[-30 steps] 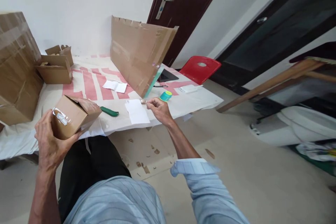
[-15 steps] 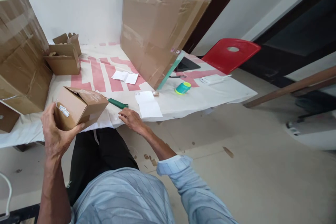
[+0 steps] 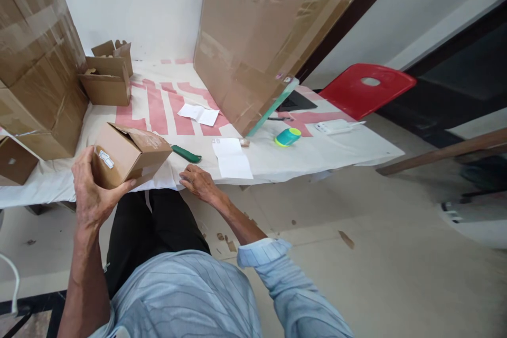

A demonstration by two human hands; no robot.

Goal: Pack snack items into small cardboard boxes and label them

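My left hand grips the left end of a small cardboard box, with the thumb along its lower edge. The box rests tilted near the table's front edge, and a white label shows on its end. My right hand is at the table edge, right of the box, its fingers curled together; whatever they hold, if anything, is too small to make out. Just above the right hand lies a dark green tool. A white sheet of paper lies to its right.
Large taped cartons stand at the left, beside open small boxes. A big cardboard sheet leans at the back. A teal roll, a white power strip and a red chair are at the right.
The view has shifted, so the table's things appear farther right. My right hand is now a little lower, away from the green tool. My left hand keeps its hold on the box.
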